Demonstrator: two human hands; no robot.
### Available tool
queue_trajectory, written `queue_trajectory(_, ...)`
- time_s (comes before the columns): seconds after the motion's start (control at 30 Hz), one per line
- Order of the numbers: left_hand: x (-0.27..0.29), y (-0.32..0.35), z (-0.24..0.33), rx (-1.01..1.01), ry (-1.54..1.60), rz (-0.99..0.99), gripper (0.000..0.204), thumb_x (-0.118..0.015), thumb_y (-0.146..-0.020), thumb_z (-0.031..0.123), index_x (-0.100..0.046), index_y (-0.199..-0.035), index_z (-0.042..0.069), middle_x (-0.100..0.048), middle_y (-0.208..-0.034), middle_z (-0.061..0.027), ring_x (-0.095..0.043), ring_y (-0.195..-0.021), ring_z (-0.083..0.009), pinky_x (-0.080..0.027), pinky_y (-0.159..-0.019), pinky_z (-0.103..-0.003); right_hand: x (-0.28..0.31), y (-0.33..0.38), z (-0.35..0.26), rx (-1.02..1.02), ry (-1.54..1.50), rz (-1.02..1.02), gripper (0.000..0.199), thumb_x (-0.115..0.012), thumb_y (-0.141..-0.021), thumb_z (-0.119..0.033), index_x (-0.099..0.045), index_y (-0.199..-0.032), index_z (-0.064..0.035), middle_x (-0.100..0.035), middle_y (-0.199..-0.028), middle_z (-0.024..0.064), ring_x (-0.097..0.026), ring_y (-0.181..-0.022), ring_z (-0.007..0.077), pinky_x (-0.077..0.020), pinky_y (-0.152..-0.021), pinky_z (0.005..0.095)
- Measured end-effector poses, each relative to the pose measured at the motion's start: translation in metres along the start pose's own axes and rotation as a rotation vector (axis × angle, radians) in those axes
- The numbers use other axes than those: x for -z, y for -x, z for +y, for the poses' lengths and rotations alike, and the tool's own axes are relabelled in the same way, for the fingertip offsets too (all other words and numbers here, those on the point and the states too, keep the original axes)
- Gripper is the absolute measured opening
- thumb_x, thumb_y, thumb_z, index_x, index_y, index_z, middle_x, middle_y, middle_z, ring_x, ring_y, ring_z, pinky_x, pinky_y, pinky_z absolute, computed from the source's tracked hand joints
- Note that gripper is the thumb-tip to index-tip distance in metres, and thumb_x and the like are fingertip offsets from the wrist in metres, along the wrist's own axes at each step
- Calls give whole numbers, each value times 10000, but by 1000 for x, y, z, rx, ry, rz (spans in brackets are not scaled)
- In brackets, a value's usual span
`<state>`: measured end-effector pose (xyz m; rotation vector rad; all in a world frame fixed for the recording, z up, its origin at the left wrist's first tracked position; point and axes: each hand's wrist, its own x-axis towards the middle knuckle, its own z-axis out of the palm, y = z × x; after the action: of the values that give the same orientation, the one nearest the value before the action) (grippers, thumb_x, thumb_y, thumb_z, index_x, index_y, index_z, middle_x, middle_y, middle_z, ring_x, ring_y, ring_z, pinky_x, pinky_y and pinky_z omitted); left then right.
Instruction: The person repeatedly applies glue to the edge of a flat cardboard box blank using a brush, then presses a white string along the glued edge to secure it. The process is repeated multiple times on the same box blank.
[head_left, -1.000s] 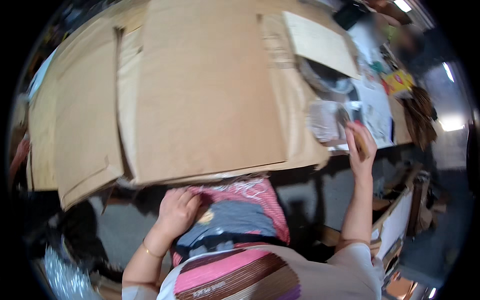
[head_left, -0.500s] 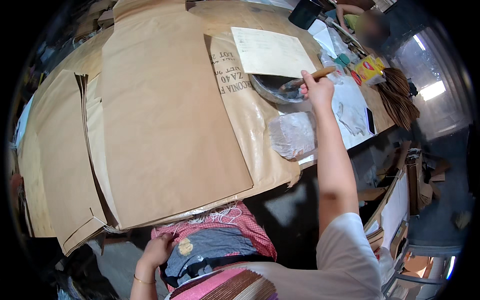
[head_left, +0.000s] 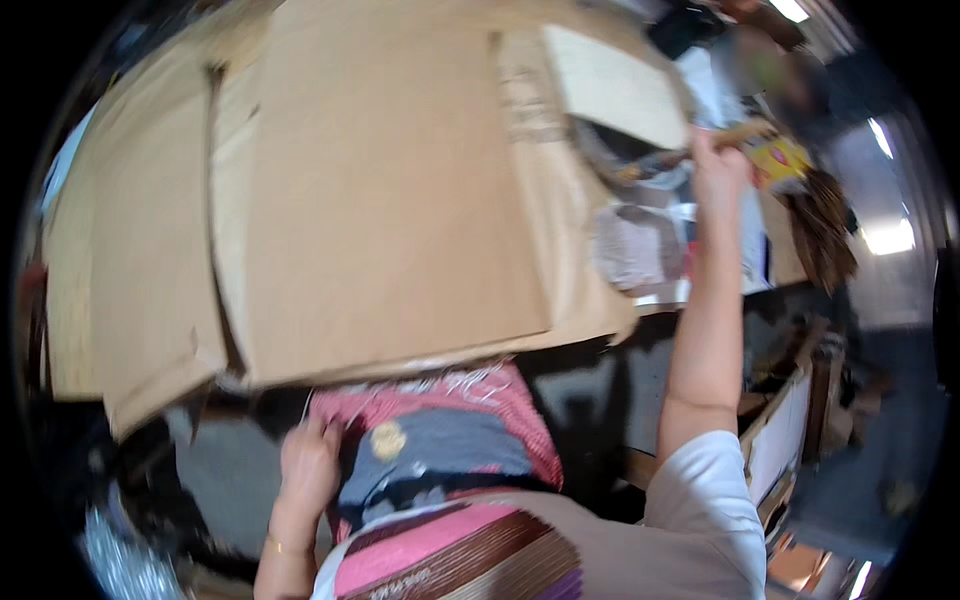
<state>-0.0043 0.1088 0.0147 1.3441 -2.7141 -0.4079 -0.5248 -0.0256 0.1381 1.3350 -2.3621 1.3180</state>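
At the far right of the table, my right hand (head_left: 720, 165) is closed around the wooden handle of a brush (head_left: 750, 131). The brush's other end points left, at the near rim of a dark, shallow bowl (head_left: 604, 150). A pale rectangular board or sheet (head_left: 612, 85) lies across the far part of the bowl. My left hand (head_left: 310, 458) is low by my lap, beside a pink checked cloth (head_left: 522, 425); blur smears its bent fingers. Large flat brown paper sheets (head_left: 390, 200) cover the table's middle, with a folded paper stack (head_left: 155, 250) to their left.
A clear plastic-wrapped bundle (head_left: 632, 248) sits just nearer than the bowl. Beyond my right hand are a yellow packet (head_left: 778, 163) and a bunch of brown strips (head_left: 822, 230). Another person (head_left: 775, 75) is at the far right. Cardboard pieces stand below the table's right side.
The whole view has swung, so the table's things appear farther right, and the picture is blurred. My right hand still grips the brush by the bowl. My left hand stays near my lap.
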Motion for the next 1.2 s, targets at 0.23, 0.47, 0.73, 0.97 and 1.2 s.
queue_trajectory(0.23,21,3,-8,43,-23,276,192,-590,-673,7,-636,-860,1,-628,-949,-129,-575,-689,-243,-471,-577,-351,-15,213,-145,378,-484,-729,160,-700,-765,-34,-670,-920,-13,-632,-750,66,-593,-663,153,-466,-602,257)
queue_trajectory(0.47,33,-23,-11,115,-125,228,98,-608,-676,82,-605,-635,-8,-574,-1231,-209,-562,-771,-209,-479,-610,-316,-75,240,-176,575,-603,-951,156,-695,-774,-22,-678,-924,17,-650,-757,109,-591,-639,190,-453,-575,278)
queue_trajectory(0.73,19,-29,-20,121,-168,159,135,-593,-711,112,-629,-637,6,-561,-1250,-236,-584,-812,-216,-495,-612,-329,-78,250,-188,402,-601,-993,110,-678,-786,-28,-672,-889,10,-639,-754,108,-602,-665,184,-468,-592,267)
queue_trajectory(0.97,18,-32,-18,131,-173,137,102,-607,-684,86,-616,-631,0,-567,-1244,-227,-594,-813,-227,-499,-621,-331,-70,243,-156,74,-419,-908,110,-677,-797,-100,-665,-816,8,-670,-717,78,-626,-635,117,-496,-583,271)
queue_trajectory(1.2,16,-33,-15,146,-168,121,79,-635,-657,56,-600,-629,-9,-554,-1260,-233,-588,-754,-226,-509,-620,-328,-32,211,-82,106,-111,-672,174,-645,-766,-105,-593,-661,24,-578,-547,127,-584,-489,205,-459,-501,313)
